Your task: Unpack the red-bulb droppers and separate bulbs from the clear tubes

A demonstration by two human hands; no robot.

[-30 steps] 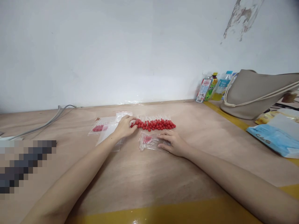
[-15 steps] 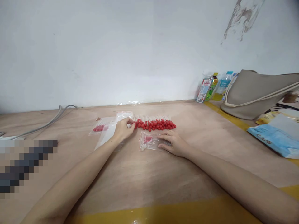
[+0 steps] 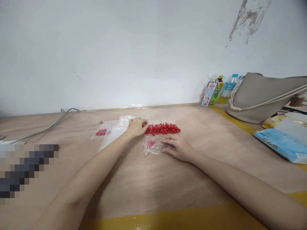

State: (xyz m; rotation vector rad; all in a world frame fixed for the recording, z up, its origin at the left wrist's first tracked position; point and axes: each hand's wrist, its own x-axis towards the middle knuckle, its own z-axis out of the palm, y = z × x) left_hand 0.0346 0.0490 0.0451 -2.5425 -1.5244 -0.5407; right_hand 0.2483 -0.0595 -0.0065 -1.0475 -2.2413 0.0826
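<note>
A row of sticks with red rounded heads (image 3: 165, 128) lies on the table, pale stems pointing toward the wall. My left hand (image 3: 137, 127) is at the row's left end, thumb and fingers closed around some red heads; how many is hidden. Just in front of the row lies a clear plastic bag (image 3: 155, 147) with a red patch near its left end. My right hand (image 3: 178, 147) rests at the bag's right end, thumb and fingers apart and touching the film. Left of my left hand are a flat clear bag with red pieces (image 3: 102, 131) and more clear bags (image 3: 114, 135).
Grey cables (image 3: 56, 121) run along the left. At the back right stand a drink carton (image 3: 209, 94), bottles (image 3: 227, 91) and a grey handbag (image 3: 259, 97). A blue tissue pack (image 3: 275, 143) lies at the right. Yellow tape (image 3: 144, 220) borders the near edge.
My left hand has moved right along the row and now covers the leftmost red heads. My right hand and the bag under it have stayed in place.
</note>
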